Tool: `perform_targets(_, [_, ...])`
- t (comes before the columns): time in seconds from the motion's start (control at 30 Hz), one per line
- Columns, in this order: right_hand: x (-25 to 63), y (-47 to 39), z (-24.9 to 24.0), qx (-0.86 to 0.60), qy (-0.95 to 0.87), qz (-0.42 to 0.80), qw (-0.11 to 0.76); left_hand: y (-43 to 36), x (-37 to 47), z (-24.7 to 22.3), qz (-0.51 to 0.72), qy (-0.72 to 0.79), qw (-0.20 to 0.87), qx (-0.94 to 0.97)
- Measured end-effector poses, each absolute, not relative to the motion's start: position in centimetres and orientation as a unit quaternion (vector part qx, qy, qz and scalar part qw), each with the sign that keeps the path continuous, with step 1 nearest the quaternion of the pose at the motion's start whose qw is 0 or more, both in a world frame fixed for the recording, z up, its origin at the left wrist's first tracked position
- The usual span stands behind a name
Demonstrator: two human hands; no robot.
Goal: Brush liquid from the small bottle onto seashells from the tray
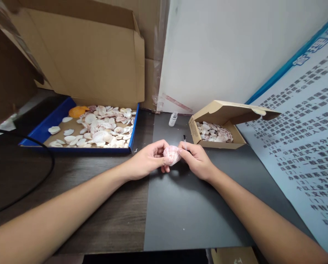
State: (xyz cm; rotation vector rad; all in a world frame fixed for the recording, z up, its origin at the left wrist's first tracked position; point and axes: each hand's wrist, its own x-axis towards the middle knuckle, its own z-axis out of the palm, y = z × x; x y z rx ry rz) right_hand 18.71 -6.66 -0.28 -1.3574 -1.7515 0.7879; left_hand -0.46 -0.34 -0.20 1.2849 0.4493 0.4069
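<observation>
A pinkish-white ribbed seashell (pixel 172 154) is held up over the dark table, between my two hands. My left hand (pixel 150 159) pinches its left side, thumb across the front and fingers behind. At its right edge, my right hand (pixel 195 157) is closed with thumb and forefinger on the rim. A thin black-tipped piece (pixel 184 138) shows just above my right hand; whether it lies on the table or is in that hand I cannot tell. Beyond the hands stands a small clear bottle (pixel 173 119) with a white label.
At the left an open blue-sided cardboard box (pixel 133 128) holds many white shells and an orange one (pixel 77 111). A smaller open carton (pixel 195 132) with shells stands at the right. A black cable (pixel 50 172) curves at far left; a printed sheet (pixel 304 121) leans at right.
</observation>
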Motion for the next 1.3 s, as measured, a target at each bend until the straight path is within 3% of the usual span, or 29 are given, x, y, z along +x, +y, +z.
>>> perform_targets(0.27, [20.4, -5.9, 0.8, -0.589, -0.693, 0.286, 0.301, -0.3, -0.6, -0.4, 0.186, 0.233, 0.731, 0.614])
perform_targets(0.5, [20.9, -2.6, 7.4, -0.657, -0.692, 0.202, 0.221, -0.3, -0.4, -0.7, 0.194, 0.226, 0.723, 0.624])
perform_targets(0.67, [19.9, 1.1, 9.6, -0.674, -0.683, 0.129, 0.249, -0.4, -0.3, -0.7, 0.19, 0.228, 0.726, 0.62])
perform_targets(1.03, [18.8, 2.8, 5.3, -0.755, -0.612, 0.042, 0.232, -0.4, -0.2, -0.7, 0.182, 0.239, 0.723, 0.622])
perform_targets(1.3, [19.8, 4.5, 1.8, -0.744, -0.606, 0.058, 0.274, -0.1, -0.1, -0.5, 0.313, 0.285, 0.697, 0.579])
